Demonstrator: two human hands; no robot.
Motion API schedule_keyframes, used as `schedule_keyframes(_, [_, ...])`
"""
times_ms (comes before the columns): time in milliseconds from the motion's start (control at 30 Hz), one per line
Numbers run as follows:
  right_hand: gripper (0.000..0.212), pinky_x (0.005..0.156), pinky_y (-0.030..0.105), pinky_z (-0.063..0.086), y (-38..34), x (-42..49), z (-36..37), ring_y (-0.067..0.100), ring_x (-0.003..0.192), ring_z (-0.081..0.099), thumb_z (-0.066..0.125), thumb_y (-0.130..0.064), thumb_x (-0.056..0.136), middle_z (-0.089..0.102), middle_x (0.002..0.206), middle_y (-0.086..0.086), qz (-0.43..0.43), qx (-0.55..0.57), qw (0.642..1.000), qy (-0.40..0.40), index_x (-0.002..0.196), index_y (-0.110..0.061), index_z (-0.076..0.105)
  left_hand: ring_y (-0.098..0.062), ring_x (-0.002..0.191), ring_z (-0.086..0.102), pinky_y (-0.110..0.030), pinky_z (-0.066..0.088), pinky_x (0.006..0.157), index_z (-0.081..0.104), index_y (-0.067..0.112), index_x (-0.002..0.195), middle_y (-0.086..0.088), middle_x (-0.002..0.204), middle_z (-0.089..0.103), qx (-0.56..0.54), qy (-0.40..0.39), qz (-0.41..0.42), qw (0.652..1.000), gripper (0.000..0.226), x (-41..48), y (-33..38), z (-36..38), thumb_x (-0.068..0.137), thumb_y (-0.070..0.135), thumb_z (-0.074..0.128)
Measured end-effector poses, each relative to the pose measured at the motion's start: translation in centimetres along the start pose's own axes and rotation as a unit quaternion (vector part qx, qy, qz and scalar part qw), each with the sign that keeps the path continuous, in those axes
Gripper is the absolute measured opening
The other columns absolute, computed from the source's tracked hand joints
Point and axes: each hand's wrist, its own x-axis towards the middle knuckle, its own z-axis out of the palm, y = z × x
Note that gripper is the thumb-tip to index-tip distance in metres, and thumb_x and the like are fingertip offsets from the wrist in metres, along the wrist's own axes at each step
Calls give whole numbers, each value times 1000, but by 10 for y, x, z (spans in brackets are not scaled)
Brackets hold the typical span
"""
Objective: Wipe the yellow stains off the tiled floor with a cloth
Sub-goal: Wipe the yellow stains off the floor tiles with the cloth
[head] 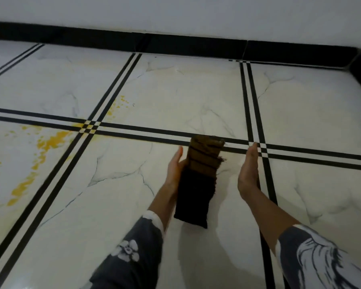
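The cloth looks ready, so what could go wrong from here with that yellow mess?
The cloth touches only the left hand, along one edge, and the right hand is off it, so it might slip. The yellow stains lie well to the left and cross the dark tile lines, so wiping may smear them into the joints. The cloth's frayed edge could shed threads.

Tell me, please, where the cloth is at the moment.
In the head view, the folded cloth is low centre between the hands, touching the left hand, with the right hand apart; the yellow stains lie farther left.
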Motion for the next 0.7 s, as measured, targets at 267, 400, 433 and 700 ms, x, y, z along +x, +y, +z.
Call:
schedule_keyframes(267, [66,115,33,-3,43,-42,72,13,144,2,-2,-55,92,6,157,-1,-216,-496,824,-165,147,-20,3,-20,146,1,-41,0,117,10,18,150,-3,159,7,718,225,201,627,57,32,28,-138,99,45,14])
schedule_keyframes(400, [71,109,42,27,74,-34,114,21,133,40,-3,-46,94,40,145,7,-274,-590,738,-177,139,-9,37,-14,144,-7,-38,-7,116,-2,23,150,2,158,-2,759,234,199,575,64,42,15,-153,91,49,2])
schedule_keyframes(433, [66,109,41,28,71,-19,126,21,132,42,4,-45,95,43,144,6,-301,-594,719,-200,138,-10,40,-12,143,-9,-37,-7,116,-3,23,149,2,158,-2,761,237,202,569,64,44,16,-155,91,50,1])
schedule_keyframes(700, [67,115,33,4,60,32,198,12,144,8,-6,-47,88,9,157,-5,-400,-611,623,-279,148,-22,8,-9,142,-13,-35,-10,115,-5,26,149,5,158,-5,755,247,208,570,70,47,16,-158,85,54,-10])
